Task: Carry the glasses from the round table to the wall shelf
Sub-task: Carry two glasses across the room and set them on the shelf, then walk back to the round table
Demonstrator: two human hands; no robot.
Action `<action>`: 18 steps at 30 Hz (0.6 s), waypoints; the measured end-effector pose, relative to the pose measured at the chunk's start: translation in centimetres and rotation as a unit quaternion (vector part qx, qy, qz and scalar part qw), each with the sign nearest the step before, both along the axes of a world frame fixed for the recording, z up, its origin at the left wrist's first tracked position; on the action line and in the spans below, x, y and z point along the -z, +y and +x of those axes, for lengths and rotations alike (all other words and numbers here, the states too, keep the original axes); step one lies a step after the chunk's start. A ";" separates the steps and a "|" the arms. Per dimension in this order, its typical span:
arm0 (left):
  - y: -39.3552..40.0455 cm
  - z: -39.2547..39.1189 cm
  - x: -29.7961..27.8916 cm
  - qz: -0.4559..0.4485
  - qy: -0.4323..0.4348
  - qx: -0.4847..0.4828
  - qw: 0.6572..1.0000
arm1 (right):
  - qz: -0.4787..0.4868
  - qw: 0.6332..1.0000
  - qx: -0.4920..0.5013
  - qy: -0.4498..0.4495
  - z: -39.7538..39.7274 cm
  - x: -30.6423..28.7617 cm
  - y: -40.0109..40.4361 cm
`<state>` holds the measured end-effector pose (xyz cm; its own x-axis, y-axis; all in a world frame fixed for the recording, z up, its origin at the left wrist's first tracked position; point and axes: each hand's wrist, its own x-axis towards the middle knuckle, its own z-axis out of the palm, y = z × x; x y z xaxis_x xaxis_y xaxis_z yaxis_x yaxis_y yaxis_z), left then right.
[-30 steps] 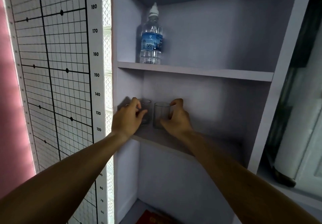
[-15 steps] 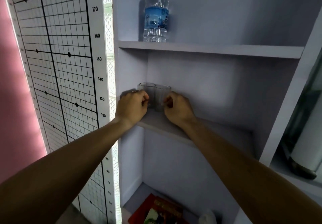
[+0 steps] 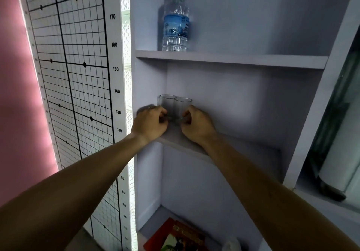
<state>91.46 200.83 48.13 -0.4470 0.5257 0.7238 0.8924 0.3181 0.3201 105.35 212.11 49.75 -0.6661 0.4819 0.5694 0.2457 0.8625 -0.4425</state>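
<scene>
Seen from head height: two clear glasses, left glass (image 3: 165, 105) and right glass (image 3: 182, 108), upright and touching, tucked into the back left corner of the middle shelf (image 3: 194, 147). Left hand (image 3: 150, 123) and right hand (image 3: 195, 125) curled round the bases, fingers closed on the glass, likely nudging both snugly together. Above, a water bottle (image 3: 176, 24); below, a red book (image 3: 175, 235). Nothing blocking the hands' way back out.

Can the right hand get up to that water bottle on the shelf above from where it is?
Probably yes. The water bottle stands near the front of the upper shelf, nothing before it. But the right hand is curled around a glass and must let go first.
</scene>
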 end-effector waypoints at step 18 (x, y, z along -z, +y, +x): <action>-16.8 -0.2 9.4 -0.211 -0.097 -0.029 0.972 | 0.131 0.952 -0.259 -0.096 -2.1 7.8 -11.3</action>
<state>91.28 183.99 38.70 -0.5916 0.7266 0.3495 0.8048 0.5060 0.3102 103.30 200.85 41.94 -0.8797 -0.0816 0.4684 -0.1885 0.9643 -0.1862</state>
